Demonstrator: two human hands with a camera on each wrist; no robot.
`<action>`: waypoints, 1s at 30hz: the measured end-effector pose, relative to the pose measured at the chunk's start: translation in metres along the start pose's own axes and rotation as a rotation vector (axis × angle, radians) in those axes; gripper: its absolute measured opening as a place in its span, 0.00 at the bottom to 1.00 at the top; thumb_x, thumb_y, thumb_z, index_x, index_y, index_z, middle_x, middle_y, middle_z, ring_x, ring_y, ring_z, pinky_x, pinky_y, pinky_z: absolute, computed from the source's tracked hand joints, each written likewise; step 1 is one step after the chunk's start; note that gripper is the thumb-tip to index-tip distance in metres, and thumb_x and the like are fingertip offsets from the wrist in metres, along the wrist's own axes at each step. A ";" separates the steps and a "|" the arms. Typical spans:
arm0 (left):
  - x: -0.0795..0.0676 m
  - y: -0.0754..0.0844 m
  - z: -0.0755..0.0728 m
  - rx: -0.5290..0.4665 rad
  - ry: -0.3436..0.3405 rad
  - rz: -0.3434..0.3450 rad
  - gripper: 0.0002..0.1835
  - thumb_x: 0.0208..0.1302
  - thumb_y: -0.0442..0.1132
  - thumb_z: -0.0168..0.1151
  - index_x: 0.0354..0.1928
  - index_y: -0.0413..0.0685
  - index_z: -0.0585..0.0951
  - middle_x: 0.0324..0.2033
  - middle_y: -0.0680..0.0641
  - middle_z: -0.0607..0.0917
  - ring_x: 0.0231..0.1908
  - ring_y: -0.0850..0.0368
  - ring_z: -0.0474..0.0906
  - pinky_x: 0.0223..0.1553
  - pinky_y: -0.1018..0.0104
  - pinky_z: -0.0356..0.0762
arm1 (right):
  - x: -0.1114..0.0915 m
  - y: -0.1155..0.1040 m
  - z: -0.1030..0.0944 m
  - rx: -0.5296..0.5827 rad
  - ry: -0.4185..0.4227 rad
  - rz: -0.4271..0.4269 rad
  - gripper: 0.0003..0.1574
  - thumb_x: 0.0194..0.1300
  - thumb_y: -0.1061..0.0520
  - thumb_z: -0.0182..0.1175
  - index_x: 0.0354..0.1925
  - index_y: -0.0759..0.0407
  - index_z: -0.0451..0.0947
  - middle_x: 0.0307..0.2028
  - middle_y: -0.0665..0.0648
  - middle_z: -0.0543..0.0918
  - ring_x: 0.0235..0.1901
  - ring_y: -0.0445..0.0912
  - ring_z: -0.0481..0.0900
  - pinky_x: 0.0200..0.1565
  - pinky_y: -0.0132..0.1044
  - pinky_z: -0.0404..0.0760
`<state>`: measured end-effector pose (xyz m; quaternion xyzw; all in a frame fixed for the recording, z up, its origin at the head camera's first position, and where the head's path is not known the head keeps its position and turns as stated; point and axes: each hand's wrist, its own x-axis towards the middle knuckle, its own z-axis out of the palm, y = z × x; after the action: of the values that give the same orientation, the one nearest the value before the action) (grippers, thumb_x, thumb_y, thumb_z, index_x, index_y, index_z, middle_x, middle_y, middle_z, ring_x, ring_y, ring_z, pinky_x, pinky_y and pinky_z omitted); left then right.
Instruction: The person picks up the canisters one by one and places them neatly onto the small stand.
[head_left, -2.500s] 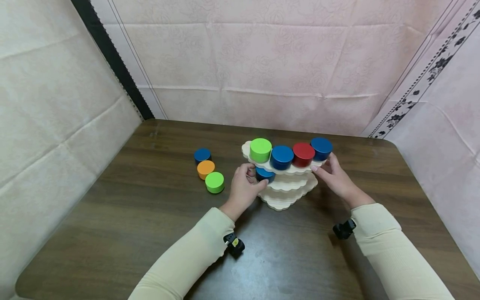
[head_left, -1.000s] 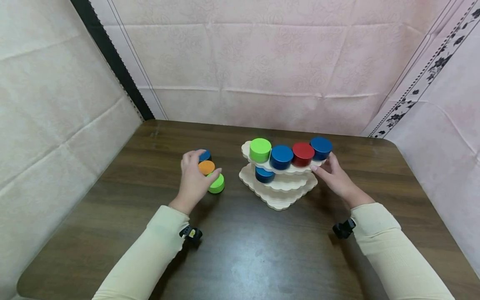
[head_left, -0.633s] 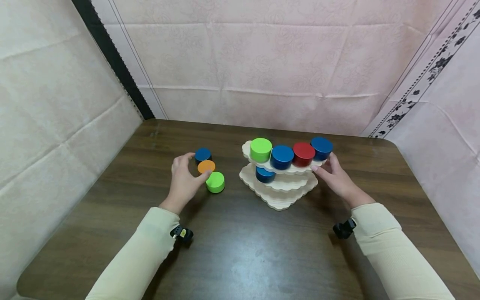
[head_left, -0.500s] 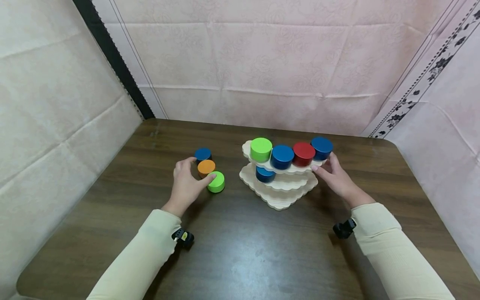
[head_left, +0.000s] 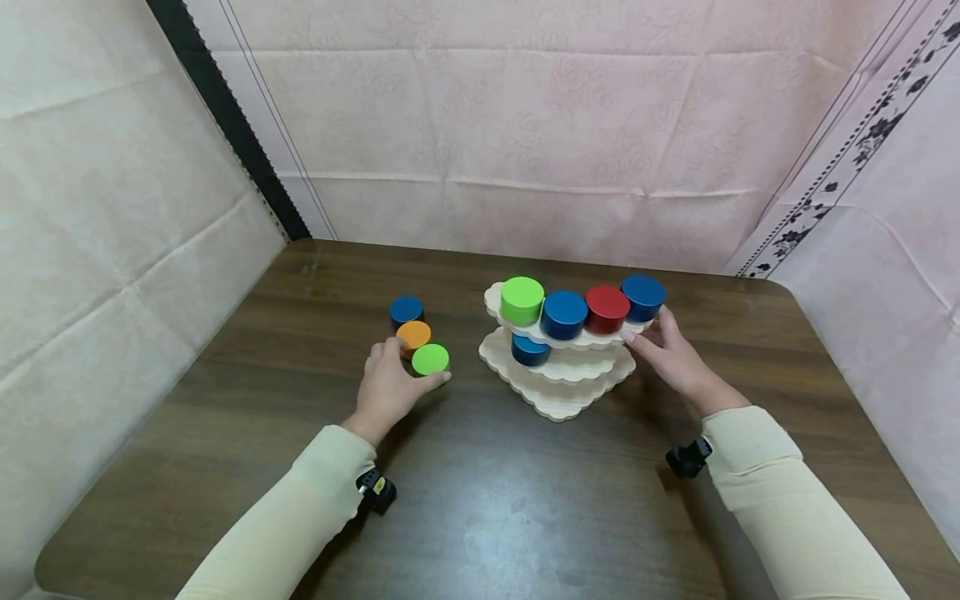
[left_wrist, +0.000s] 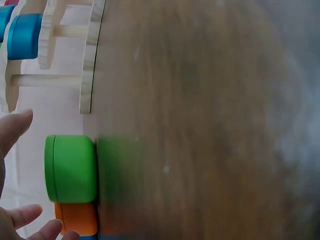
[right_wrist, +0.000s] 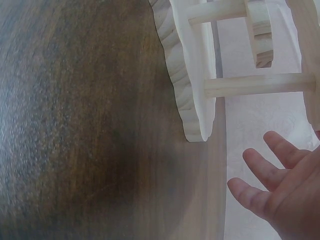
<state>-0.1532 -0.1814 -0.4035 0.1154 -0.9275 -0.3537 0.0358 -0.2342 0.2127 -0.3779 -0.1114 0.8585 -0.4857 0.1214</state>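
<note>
My left hand (head_left: 392, 385) is spread beside a green round block (head_left: 431, 358) on the table. In the left wrist view its thumb and fingertips stand apart from that green block (left_wrist: 74, 169). An orange round block (head_left: 414, 333) and a blue one (head_left: 406, 310) stand in a row behind it. My right hand (head_left: 681, 367) holds the right corner of the tiered wooden stand (head_left: 558, 402) by its top shelf, thumb in front. In the right wrist view the other fingers (right_wrist: 257, 167) stick out loosely below that shelf. Part of the grip is hidden.
On the top shelf sit a bright green block (head_left: 522, 301), a blue block (head_left: 564, 314), a red block (head_left: 607, 308) and another blue block (head_left: 643, 297). One more blue block (head_left: 529, 350) is on the middle shelf. A pale cloth (head_left: 525, 133) hangs behind the table (head_left: 525, 517).
My left hand left the blue block on the middle shelf, moved left to the loose blocks, then came forward around the green one. The right hand has stayed at the stand.
</note>
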 end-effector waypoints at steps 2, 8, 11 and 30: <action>0.000 0.001 0.001 0.004 -0.002 -0.005 0.44 0.47 0.60 0.73 0.58 0.41 0.67 0.52 0.40 0.70 0.51 0.43 0.67 0.49 0.49 0.73 | 0.001 0.001 0.000 0.002 -0.002 0.002 0.52 0.73 0.44 0.49 0.75 0.51 0.26 0.71 0.74 0.48 0.69 0.70 0.53 0.62 0.69 0.56; 0.000 0.001 0.003 0.006 -0.019 -0.036 0.42 0.48 0.60 0.73 0.57 0.41 0.68 0.51 0.39 0.71 0.50 0.43 0.69 0.48 0.48 0.73 | 0.000 0.000 0.000 0.002 -0.004 -0.004 0.53 0.73 0.43 0.49 0.75 0.51 0.25 0.71 0.74 0.48 0.69 0.69 0.52 0.62 0.69 0.56; 0.000 0.001 0.005 0.007 -0.027 -0.050 0.41 0.48 0.59 0.73 0.57 0.41 0.69 0.50 0.39 0.71 0.49 0.43 0.70 0.48 0.48 0.74 | -0.002 -0.001 0.000 0.000 -0.004 -0.003 0.53 0.72 0.41 0.49 0.75 0.51 0.25 0.71 0.73 0.48 0.69 0.69 0.52 0.62 0.69 0.56; 0.005 0.003 0.009 0.028 -0.026 -0.076 0.37 0.48 0.56 0.74 0.54 0.42 0.70 0.48 0.39 0.73 0.48 0.44 0.73 0.47 0.47 0.74 | -0.003 -0.004 0.000 -0.011 -0.003 0.011 0.55 0.71 0.39 0.50 0.75 0.53 0.25 0.71 0.73 0.49 0.69 0.69 0.53 0.62 0.69 0.56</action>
<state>-0.1599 -0.1746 -0.4080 0.1463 -0.9277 -0.3433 0.0087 -0.2309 0.2120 -0.3740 -0.1081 0.8615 -0.4801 0.1250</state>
